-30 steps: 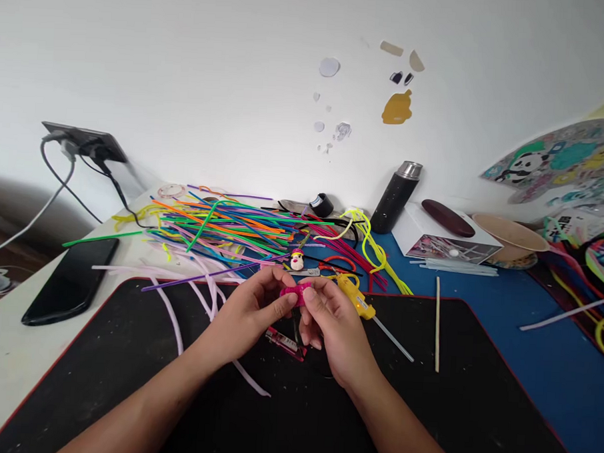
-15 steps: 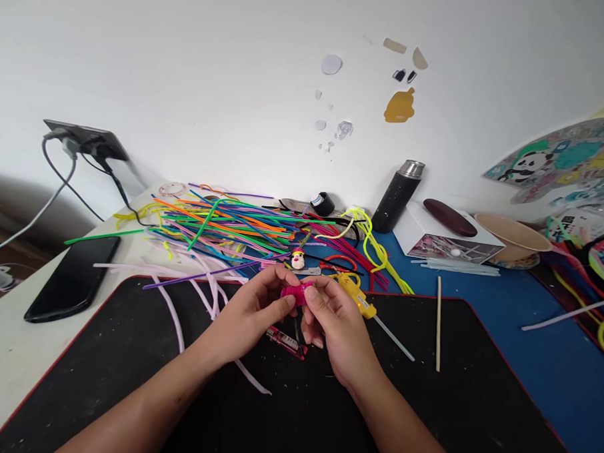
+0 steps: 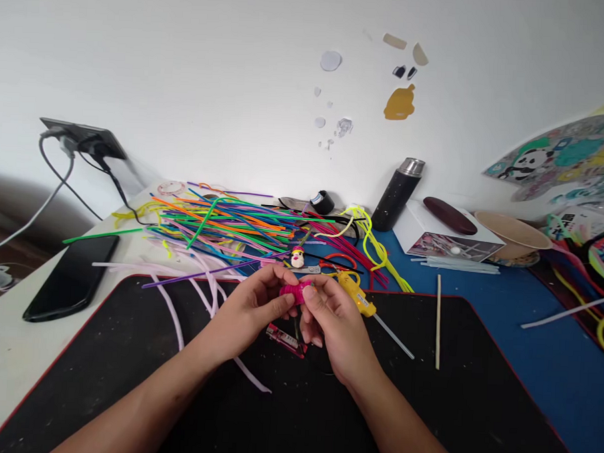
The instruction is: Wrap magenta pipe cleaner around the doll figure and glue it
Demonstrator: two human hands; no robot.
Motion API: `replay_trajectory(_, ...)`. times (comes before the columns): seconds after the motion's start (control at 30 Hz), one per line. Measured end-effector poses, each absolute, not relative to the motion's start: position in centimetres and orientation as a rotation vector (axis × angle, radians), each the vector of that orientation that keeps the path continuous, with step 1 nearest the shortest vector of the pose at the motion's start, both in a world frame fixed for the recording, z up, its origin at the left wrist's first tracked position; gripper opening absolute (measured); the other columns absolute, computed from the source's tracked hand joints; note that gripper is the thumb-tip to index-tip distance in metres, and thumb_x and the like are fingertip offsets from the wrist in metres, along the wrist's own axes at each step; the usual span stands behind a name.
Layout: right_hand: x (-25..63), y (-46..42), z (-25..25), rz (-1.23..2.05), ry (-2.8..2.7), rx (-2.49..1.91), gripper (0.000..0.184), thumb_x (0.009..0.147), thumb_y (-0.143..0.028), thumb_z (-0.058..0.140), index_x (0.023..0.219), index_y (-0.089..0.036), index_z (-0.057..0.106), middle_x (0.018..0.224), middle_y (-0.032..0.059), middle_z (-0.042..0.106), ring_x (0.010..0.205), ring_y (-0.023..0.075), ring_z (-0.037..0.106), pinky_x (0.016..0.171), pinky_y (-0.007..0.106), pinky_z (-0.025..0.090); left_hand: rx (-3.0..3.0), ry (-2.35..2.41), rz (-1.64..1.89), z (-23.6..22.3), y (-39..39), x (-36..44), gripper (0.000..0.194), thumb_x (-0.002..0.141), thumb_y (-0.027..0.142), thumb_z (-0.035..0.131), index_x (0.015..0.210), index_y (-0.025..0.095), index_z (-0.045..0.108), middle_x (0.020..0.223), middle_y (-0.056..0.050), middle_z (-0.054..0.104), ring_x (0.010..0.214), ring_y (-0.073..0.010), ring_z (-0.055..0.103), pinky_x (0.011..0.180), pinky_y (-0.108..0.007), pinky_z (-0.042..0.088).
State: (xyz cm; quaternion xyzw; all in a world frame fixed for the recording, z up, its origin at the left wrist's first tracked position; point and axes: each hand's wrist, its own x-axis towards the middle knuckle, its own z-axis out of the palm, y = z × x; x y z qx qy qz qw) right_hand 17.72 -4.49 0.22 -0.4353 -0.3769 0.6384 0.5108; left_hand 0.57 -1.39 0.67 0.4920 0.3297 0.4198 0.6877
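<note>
Between the fingertips of both hands is a small magenta coil of pipe cleaner. My left hand pinches its left end with thumb and fingers, and my right hand grips its right end. The fingers cover parts of the coil. Just beyond it stands a small figure with a white face and a yellow and pink cap. Under the hands lies a red lighter-like item with a label, partly hidden. A yellow glue gun with a clear glue stick rests right behind my right hand.
Many coloured pipe cleaners spread along the back, with lilac ones reaching onto the black mat. A black phone lies at left. A thin wooden stick, black flask and white box are at right.
The hands stay nearly in place around the magenta coil, which has turned slightly between the fingers. The view has shifted very slightly.
</note>
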Motion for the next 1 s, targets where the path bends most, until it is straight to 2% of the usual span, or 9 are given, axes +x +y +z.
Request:
replay_trajectory(0.5,17.63,-4.47,0.46,1.538,-0.913,-1.053,0.046,0.087,-0.062,0.082,0.104,-0.021,0.067,0.060,-0.0073,0.058,0.042,0.0085,0.052,0.039,0.018,0.028,1.075,0.762,0.943,0.59,-1.29,0.63,0.034,0.087,0.041,0.088,0.101,0.019,0.067,0.091,-0.001,0.068,0.076,-0.0143,0.065,0.071,-0.028,0.052)
replay_trajectory(0.77,17.79,-4.59,0.59,1.491,-1.007,-1.032,0.046,0.091,-0.059,0.079,0.118,-0.022,0.070,0.061,-0.0063,0.059,0.044,0.0104,0.054,0.040,0.019,0.030,1.001,0.718,0.957,0.64,-1.21,0.56,0.037,0.088,0.049,0.085,0.098,0.019,0.067,0.078,0.001,0.067,0.064,-0.0144,0.064,0.061,-0.028,0.048)
replay_trajectory(0.9,17.67,-4.64,0.66,1.458,-0.995,-1.043,0.043,0.089,-0.057,0.082,0.109,-0.021,0.070,0.062,-0.0065,0.059,0.043,0.0083,0.052,0.040,0.018,0.031,1.029,0.692,0.977,0.78,-1.43,0.56,0.039,0.093,0.056,0.078,0.101,0.019,0.066,0.081,0.000,0.067,0.068,-0.0151,0.064,0.066,-0.029,0.050)
replay_trajectory(1.0,17.71,-4.56,0.57,1.440,-0.933,-1.083,0.045,0.087,-0.059,0.083,0.105,-0.020,0.069,0.060,-0.0074,0.056,0.041,0.0083,0.051,0.039,0.018,0.028,1.129,0.668,0.980,0.64,-1.78,0.70,0.043,0.088,0.049,0.086,0.111,0.022,0.064,0.095,-0.002,0.069,0.081,-0.0178,0.068,0.075,-0.031,0.054)
